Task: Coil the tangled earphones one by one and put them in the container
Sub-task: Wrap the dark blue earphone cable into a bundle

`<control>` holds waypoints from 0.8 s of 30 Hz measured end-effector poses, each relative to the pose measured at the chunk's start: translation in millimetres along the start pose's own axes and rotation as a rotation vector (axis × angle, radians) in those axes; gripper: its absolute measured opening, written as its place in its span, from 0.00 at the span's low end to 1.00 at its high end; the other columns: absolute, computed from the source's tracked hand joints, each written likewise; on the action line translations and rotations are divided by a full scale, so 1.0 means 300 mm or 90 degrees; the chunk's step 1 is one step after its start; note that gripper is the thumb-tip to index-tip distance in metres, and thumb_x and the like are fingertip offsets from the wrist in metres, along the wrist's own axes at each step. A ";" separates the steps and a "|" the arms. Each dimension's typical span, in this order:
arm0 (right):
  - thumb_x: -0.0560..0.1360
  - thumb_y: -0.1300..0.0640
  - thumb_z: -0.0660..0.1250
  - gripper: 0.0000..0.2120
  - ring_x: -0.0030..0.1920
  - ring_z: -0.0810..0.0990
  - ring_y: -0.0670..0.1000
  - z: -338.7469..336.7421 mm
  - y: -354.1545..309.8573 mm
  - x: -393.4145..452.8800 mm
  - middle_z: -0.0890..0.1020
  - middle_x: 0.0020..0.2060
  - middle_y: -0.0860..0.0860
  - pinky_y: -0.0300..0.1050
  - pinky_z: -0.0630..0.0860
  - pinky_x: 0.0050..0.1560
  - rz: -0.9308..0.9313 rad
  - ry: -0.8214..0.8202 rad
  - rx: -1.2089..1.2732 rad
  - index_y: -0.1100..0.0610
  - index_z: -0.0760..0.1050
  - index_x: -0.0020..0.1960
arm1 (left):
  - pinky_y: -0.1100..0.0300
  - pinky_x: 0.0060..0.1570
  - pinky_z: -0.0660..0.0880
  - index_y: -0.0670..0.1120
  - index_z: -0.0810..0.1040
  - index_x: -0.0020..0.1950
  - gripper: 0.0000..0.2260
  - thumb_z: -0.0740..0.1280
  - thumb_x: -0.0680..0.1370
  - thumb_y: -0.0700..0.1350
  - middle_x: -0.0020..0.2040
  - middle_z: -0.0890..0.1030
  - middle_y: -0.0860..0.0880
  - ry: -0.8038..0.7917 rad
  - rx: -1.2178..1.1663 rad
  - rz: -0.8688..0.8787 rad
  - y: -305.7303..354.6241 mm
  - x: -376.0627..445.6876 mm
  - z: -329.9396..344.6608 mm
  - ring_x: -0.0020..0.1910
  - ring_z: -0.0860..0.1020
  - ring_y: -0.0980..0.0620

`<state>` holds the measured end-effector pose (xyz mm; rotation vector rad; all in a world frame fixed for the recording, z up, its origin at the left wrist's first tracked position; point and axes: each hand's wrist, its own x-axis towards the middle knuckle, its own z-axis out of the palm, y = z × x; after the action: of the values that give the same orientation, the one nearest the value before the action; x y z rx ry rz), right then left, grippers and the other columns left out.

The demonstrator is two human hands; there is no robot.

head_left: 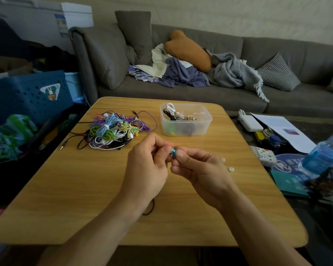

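Several coiled earphones already lie in the container; a large tangled pile remains beside it. Left hand and right hand together pinch a blue earbud.

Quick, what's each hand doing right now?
Left hand: fingers curled, pinching the blue earbud.
Right hand: pinching the same earbud.

Blue earbud; multicoloured earphone tangle; checked cushion.
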<state>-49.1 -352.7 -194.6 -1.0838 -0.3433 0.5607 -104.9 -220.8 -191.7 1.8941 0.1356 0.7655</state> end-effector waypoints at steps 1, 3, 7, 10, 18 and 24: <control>0.68 0.63 0.70 0.11 0.33 0.81 0.50 -0.002 0.002 0.001 0.82 0.35 0.58 0.39 0.81 0.38 0.001 -0.001 0.002 0.66 0.82 0.49 | 0.57 0.34 0.77 0.46 0.78 0.45 0.07 0.65 0.79 0.36 0.33 0.80 0.53 -0.016 -0.019 -0.023 0.002 -0.001 -0.001 0.32 0.79 0.55; 0.68 0.62 0.72 0.08 0.33 0.81 0.50 -0.007 0.003 0.004 0.83 0.35 0.59 0.40 0.80 0.38 -0.039 0.006 -0.067 0.63 0.83 0.45 | 0.60 0.29 0.73 0.45 0.78 0.45 0.08 0.63 0.80 0.35 0.30 0.78 0.52 -0.059 -0.094 -0.111 0.011 -0.001 -0.009 0.27 0.74 0.54; 0.69 0.62 0.74 0.05 0.33 0.83 0.54 -0.015 -0.007 0.007 0.84 0.35 0.58 0.43 0.80 0.38 -0.189 0.011 -0.293 0.64 0.82 0.43 | 0.63 0.28 0.67 0.42 0.77 0.46 0.09 0.60 0.82 0.35 0.29 0.76 0.49 -0.132 -0.258 -0.307 0.019 -0.001 -0.029 0.25 0.70 0.54; 0.71 0.66 0.74 0.03 0.33 0.82 0.52 -0.025 -0.008 0.015 0.84 0.35 0.52 0.44 0.80 0.38 -0.282 0.006 -0.437 0.60 0.84 0.44 | 0.61 0.30 0.63 0.41 0.76 0.46 0.08 0.59 0.82 0.35 0.29 0.75 0.48 -0.138 -0.351 -0.385 0.026 -0.004 -0.029 0.25 0.68 0.53; 0.74 0.64 0.73 0.09 0.38 0.82 0.48 -0.024 -0.007 0.035 0.83 0.40 0.45 0.41 0.79 0.40 -0.345 0.012 -0.624 0.53 0.86 0.51 | 0.63 0.26 0.65 0.39 0.75 0.47 0.06 0.61 0.82 0.37 0.31 0.76 0.47 -0.043 -0.441 -0.432 0.026 -0.021 -0.008 0.25 0.71 0.53; 0.77 0.62 0.69 0.08 0.38 0.78 0.44 -0.015 0.008 0.009 0.86 0.40 0.53 0.40 0.77 0.43 -0.130 0.038 -0.354 0.57 0.85 0.54 | 0.59 0.31 0.77 0.43 0.78 0.47 0.03 0.65 0.79 0.37 0.34 0.82 0.48 -0.020 -0.064 -0.076 -0.023 -0.023 -0.007 0.30 0.80 0.52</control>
<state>-45.4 -353.6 -198.8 -1.5747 -0.5700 0.2502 -109.9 -218.9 -200.1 1.7857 0.1851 0.6496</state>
